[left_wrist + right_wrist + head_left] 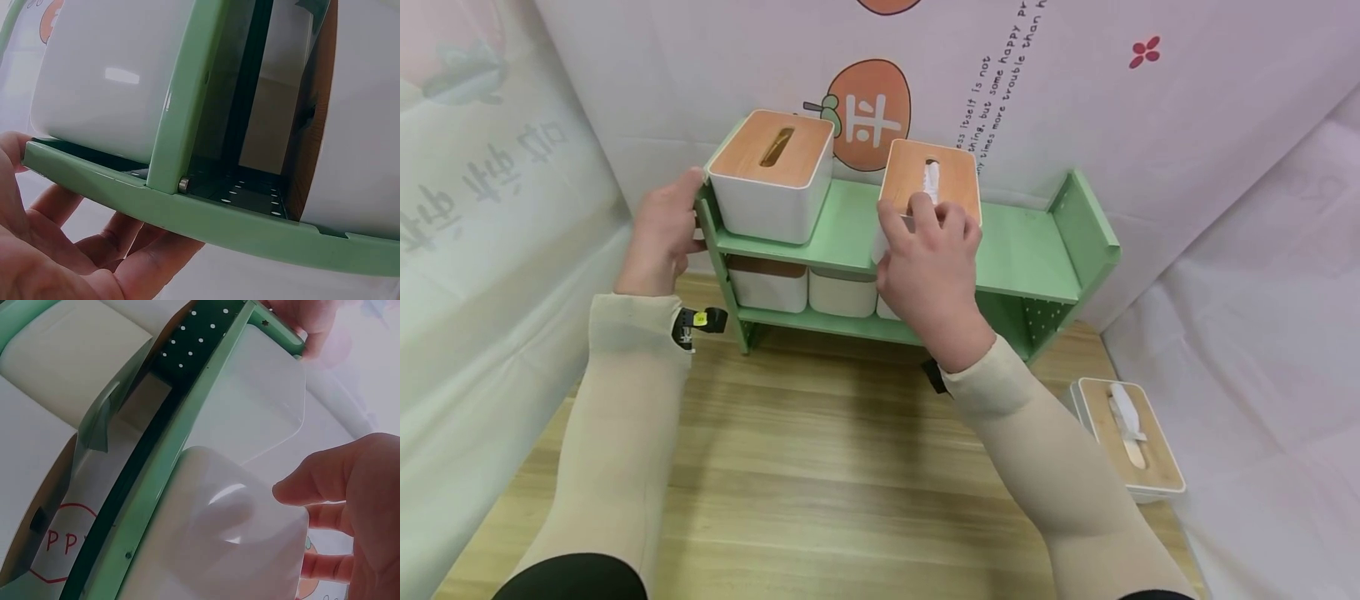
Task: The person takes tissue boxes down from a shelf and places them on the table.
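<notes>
At the left end of a two-tier green shelf (pixel 1022 250), my left hand (pixel 662 229) grips the side panel's upper edge. The left wrist view shows the fingers (pixel 156 259) passing outside the panel (pixel 250 234). My right hand (pixel 932 275) holds a white tissue box (pixel 212 544) standing on the top tier. Its fingers lie over the wooden lid (pixel 955 171), where white tissue (pixel 931 179) pokes from the slot, and its thumb (pixel 297 484) is at the front face. Left of it stands another white tissue box (pixel 767 208) with a wooden lid, no tissue showing.
Several boxes, including a cream one (pixel 842 296), sit on the lower tier. On the wooden floor (pixel 820 500), right of the shelf, lies another tissue box (pixel 1138 437) with tissue sticking out. Printed cloth (pixel 1060 100) hangs behind and along both sides.
</notes>
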{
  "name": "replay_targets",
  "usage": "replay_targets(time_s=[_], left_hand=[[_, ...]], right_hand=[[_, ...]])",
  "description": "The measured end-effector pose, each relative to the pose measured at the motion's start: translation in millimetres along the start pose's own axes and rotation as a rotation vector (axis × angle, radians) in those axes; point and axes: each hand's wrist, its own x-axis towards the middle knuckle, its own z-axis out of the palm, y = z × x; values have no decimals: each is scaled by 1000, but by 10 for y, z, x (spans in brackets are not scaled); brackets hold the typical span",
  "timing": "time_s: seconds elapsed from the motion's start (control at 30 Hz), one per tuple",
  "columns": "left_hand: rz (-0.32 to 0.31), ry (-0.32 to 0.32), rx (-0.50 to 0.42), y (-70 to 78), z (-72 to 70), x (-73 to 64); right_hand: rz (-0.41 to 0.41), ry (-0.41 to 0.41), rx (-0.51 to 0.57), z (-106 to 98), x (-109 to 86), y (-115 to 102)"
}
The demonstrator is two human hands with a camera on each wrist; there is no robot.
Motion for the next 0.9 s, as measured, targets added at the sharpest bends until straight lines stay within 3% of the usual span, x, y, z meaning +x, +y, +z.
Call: replay_targets(time_s=[0.9], left_hand=[[-15,-8,-14,13,3,-24]], right_hand=[[5,108,20,-16,-190,344]])
